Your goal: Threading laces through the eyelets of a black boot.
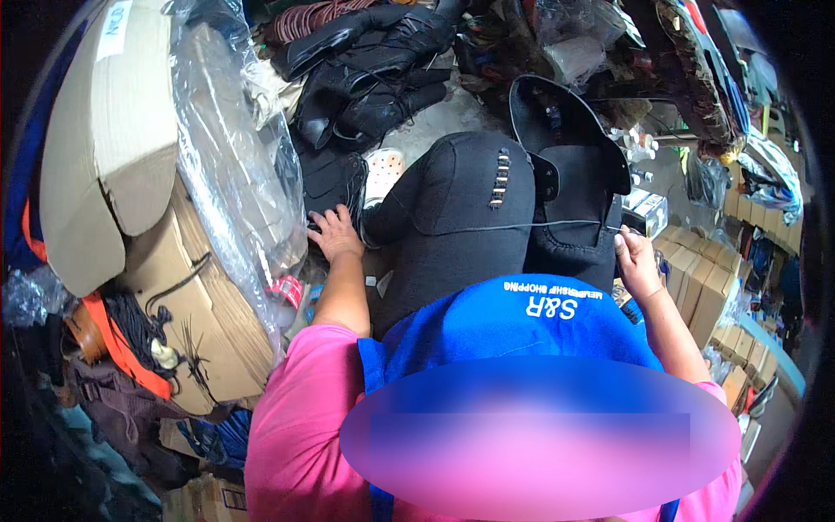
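Observation:
My right hand [637, 261] is closed at the right of my lap, pinching a thin grey thread [487, 228]. A thin shiny piece, perhaps a needle, shows at its fingertips, too small to make out. The thread runs left across my thighs. Over my right knee lies a curved black leather-like piece [570, 165] with an upright cupped end and small rivets or holes along its edge. My left hand [337, 233] reaches out to the left, fingers spread, against dark black material [335, 187] beside my left leg. Its fingers appear to hold nothing.
Tall cardboard [130, 130] and clear plastic wrap [230, 130] stand close on the left. Black shoe-like pieces [357, 87] are heaped ahead. A light clog with holes [384, 170] shows by my left leg. Stacked tan boxes [700, 270] and a small box [644, 209] are at the right.

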Available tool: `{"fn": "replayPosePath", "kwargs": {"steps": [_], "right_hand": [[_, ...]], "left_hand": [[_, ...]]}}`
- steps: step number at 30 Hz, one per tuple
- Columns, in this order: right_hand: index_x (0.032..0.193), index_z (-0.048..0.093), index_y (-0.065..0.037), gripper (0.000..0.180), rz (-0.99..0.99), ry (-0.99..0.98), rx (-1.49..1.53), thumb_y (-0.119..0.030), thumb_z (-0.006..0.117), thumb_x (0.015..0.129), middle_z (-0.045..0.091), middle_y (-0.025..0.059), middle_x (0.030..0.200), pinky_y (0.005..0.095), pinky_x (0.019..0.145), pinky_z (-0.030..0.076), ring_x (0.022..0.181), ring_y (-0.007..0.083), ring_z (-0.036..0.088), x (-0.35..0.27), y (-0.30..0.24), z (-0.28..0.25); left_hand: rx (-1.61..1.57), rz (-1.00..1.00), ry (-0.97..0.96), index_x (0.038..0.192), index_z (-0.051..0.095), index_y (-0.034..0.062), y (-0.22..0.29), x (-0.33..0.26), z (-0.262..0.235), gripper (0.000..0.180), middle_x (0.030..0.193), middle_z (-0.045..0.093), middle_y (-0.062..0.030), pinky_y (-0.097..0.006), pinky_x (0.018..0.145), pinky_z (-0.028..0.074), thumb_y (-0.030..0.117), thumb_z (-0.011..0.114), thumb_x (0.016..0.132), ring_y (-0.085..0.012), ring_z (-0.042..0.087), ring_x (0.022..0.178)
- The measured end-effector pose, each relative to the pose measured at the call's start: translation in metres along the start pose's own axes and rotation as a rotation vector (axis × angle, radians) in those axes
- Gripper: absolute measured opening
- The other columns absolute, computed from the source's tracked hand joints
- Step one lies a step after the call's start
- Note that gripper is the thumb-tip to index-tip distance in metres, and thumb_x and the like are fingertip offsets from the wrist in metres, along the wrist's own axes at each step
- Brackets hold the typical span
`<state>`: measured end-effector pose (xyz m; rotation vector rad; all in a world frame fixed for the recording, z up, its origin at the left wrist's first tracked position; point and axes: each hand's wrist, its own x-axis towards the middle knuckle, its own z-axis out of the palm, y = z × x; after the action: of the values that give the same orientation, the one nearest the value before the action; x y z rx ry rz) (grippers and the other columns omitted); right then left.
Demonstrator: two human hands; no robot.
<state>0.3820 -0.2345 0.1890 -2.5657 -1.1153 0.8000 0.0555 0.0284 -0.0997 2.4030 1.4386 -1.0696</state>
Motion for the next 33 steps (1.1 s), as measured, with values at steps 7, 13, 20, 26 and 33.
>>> {"fn": "replayPosePath", "kwargs": {"steps": [7, 13, 20, 26, 33], "right_hand": [[0.084, 0.055, 0.004, 0.027, -0.053, 0.029, 0.068, -0.02, 0.05, 0.094, 0.053, 0.0177, 0.07, 0.0362, 0.065, 0.043, 0.066, 0.0308, 0.052, -0.002, 0.014, 0.005], [0.091, 0.058, 0.005, 0.027, -0.018, 0.111, 0.087, -0.021, 0.052, 0.094, 0.054, 0.0168, 0.072, 0.0354, 0.068, 0.043, 0.07, 0.0275, 0.053, -0.008, 0.039, 0.019], [0.098, 0.058, 0.004, 0.029, -0.016, 0.123, 0.115, -0.023, 0.051, 0.094, 0.059, 0.0179, 0.082, 0.0351, 0.075, 0.045, 0.079, 0.0302, 0.058, -0.014, 0.04, 0.018], [0.095, 0.057, 0.003, 0.028, -0.089, 0.195, 0.138, -0.024, 0.05, 0.095, 0.057, 0.0172, 0.081, 0.0346, 0.074, 0.044, 0.077, 0.0309, 0.056, -0.021, 0.044, 0.024], [0.087, 0.051, 0.003, 0.029, -0.121, 0.263, 0.152, -0.025, 0.05, 0.095, 0.049, 0.0163, 0.075, 0.0341, 0.068, 0.043, 0.07, 0.0283, 0.05, -0.03, 0.044, 0.028]], "left_hand": [[-0.219, 0.027, 0.072, 0.109, 0.048, 0.0142, -0.007, 0.001, -0.008, 0.045, 0.112, 0.054, -0.0061, -0.064, 0.101, 0.026, 0.019, 0.07, 0.07, -0.0271, 0.048, 0.114], [-0.388, 0.037, 0.172, 0.104, 0.049, 0.0109, -0.009, -0.024, -0.029, 0.046, 0.108, 0.055, -0.0064, -0.064, 0.096, 0.032, 0.012, 0.072, 0.064, -0.0277, 0.047, 0.112], [-0.532, 0.08, 0.252, 0.103, 0.048, 0.0075, -0.02, -0.076, -0.032, 0.055, 0.108, 0.054, -0.0101, -0.062, 0.096, 0.033, 0.012, 0.077, 0.057, -0.0322, 0.047, 0.111], [-0.517, 0.208, 0.353, 0.102, 0.048, 0.008, -0.017, -0.096, -0.03, 0.054, 0.107, 0.053, -0.0102, -0.061, 0.091, 0.036, 0.011, 0.078, 0.057, -0.0326, 0.046, 0.11], [-0.488, 0.355, 0.549, 0.096, 0.049, 0.0075, -0.017, -0.104, -0.073, 0.045, 0.099, 0.052, -0.01, -0.057, 0.086, 0.037, 0.011, 0.073, 0.058, -0.0338, 0.047, 0.101]]}}
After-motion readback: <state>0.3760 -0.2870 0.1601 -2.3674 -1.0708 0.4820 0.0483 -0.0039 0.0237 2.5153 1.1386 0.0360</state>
